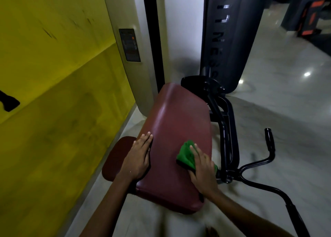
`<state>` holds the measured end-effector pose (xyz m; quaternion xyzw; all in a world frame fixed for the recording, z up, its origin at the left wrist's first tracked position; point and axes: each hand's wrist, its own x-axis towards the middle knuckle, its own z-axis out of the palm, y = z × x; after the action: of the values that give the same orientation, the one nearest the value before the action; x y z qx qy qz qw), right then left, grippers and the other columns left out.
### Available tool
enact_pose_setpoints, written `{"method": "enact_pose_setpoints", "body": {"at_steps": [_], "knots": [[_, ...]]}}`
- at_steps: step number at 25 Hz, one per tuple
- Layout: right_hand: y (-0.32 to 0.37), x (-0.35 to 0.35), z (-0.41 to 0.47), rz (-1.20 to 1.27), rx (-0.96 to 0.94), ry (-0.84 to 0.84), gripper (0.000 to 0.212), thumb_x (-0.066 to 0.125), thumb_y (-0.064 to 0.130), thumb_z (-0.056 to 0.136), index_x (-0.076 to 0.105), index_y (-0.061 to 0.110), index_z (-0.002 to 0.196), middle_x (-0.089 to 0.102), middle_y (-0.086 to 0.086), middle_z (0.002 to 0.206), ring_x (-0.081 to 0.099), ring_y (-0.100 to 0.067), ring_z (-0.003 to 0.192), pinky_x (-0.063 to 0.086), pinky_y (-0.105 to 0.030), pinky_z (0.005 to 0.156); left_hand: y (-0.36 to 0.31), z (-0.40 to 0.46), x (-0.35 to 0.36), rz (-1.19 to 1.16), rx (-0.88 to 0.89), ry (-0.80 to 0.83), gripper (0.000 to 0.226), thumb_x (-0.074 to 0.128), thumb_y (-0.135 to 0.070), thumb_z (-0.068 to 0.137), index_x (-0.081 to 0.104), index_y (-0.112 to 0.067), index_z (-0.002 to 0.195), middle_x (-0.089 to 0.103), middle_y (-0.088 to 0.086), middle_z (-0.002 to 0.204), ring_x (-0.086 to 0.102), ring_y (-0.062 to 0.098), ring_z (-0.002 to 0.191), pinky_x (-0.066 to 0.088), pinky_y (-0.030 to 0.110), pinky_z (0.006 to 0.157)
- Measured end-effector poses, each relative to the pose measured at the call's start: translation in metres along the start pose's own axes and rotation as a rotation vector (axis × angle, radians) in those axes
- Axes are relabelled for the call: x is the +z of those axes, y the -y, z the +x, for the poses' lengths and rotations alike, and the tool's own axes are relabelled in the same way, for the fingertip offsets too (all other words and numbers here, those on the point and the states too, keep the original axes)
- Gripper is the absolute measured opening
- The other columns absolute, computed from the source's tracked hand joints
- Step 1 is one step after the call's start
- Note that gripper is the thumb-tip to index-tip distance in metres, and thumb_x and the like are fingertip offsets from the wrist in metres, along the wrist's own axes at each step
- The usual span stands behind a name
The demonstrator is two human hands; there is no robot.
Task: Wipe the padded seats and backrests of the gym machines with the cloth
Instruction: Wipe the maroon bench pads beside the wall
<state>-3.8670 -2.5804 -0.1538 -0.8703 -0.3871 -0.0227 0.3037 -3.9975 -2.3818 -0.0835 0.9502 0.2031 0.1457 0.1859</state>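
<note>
A long maroon padded backrest (175, 129) of a gym machine fills the middle of the head view. My left hand (139, 156) lies flat on its left edge, fingers straight. My right hand (202, 168) presses a green cloth (186, 154) against the right side of the pad, fingers extended over the cloth. A smaller dark maroon seat pad (116, 156) sits lower, left of the backrest, partly hidden by my left hand and forearm.
The black machine frame (227, 129) and curved handles (268, 147) stand right of the pad. A dark weight-stack shroud (231, 36) rises behind. A yellow wall (53, 93) runs close on the left. Glossy pale floor (286, 102) spreads to the right.
</note>
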Motion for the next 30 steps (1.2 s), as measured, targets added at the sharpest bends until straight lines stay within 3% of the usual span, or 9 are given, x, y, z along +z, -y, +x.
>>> {"method": "enact_pose_setpoints", "body": {"at_steps": [4,8,14,16,19,21,24,30], "knots": [[-0.015,0.000,-0.040,0.030,-0.114,-0.022,0.082,0.047,0.034,0.066,0.027,0.026,0.145,0.034,0.003,0.148,0.045,-0.020,0.114,0.044,-0.042,0.078,0.003,0.005,0.004,-0.015,0.015,-0.011,0.065,0.012,-0.038,0.090,0.032,-0.014,0.147,0.028,-0.001,0.155,0.010,0.004,0.140,0.007,0.028,0.115],[-0.013,-0.004,0.017,0.008,0.129,0.014,0.071,0.050,0.034,0.076,0.026,0.023,0.142,0.046,-0.008,0.141,0.056,-0.031,0.107,0.047,-0.046,0.077,0.001,0.019,0.004,0.002,0.012,-0.006,0.056,0.022,-0.025,0.093,0.031,-0.013,0.147,0.027,0.001,0.155,0.011,0.005,0.140,0.007,0.027,0.114],[0.025,-0.002,0.056,-0.090,-0.469,0.079,0.088,0.045,0.033,0.061,0.026,0.022,0.146,0.038,-0.006,0.148,0.049,-0.025,0.108,0.045,-0.037,0.077,0.005,0.036,0.009,0.011,-0.003,-0.013,0.056,0.021,-0.028,0.094,0.031,-0.013,0.147,0.025,0.000,0.155,0.012,0.005,0.140,0.010,0.029,0.115],[0.024,-0.002,0.095,-0.121,-0.415,0.095,0.082,0.047,0.032,0.067,0.025,0.023,0.146,0.039,-0.006,0.147,0.053,-0.027,0.105,0.046,-0.038,0.074,0.004,0.046,0.010,0.016,-0.019,-0.007,0.056,0.022,-0.027,0.094,0.029,-0.013,0.148,0.023,-0.001,0.155,0.011,0.005,0.140,0.009,0.028,0.115],[0.034,0.003,0.126,-0.045,-0.134,0.027,0.083,0.067,0.031,0.072,0.028,0.021,0.144,0.043,-0.008,0.144,0.056,-0.030,0.101,0.046,-0.041,0.073,0.000,0.060,0.010,0.024,-0.056,0.010,0.059,0.022,-0.023,0.091,0.025,-0.013,0.149,0.019,-0.001,0.156,0.008,0.005,0.142,0.004,0.022,0.113],[0.036,0.008,0.108,-0.051,-0.217,0.012,0.086,0.066,0.033,0.069,0.029,0.020,0.145,0.042,-0.007,0.146,0.055,-0.028,0.103,0.048,-0.041,0.074,-0.003,0.068,0.011,0.029,-0.070,0.012,0.060,0.022,-0.022,0.090,0.024,-0.012,0.149,0.018,-0.001,0.156,0.008,0.006,0.142,0.005,0.022,0.114],[0.016,0.006,0.087,-0.051,-0.414,0.033,0.080,0.048,0.036,0.070,0.028,0.023,0.147,0.036,-0.003,0.150,0.052,-0.024,0.107,0.047,-0.039,0.076,-0.001,0.076,0.014,0.049,-0.078,-0.004,0.058,0.024,-0.021,0.091,0.026,-0.013,0.149,0.021,-0.001,0.156,0.010,0.003,0.140,0.010,0.027,0.116],[0.001,0.005,0.116,-0.052,-0.244,0.029,0.078,0.041,0.035,0.070,0.029,0.022,0.146,0.037,-0.003,0.149,0.054,-0.026,0.102,0.047,-0.040,0.075,-0.003,0.076,0.015,0.079,-0.098,-0.007,0.057,0.024,-0.024,0.093,0.027,-0.016,0.149,0.022,-0.003,0.156,0.010,0.000,0.139,0.011,0.026,0.115]]}}
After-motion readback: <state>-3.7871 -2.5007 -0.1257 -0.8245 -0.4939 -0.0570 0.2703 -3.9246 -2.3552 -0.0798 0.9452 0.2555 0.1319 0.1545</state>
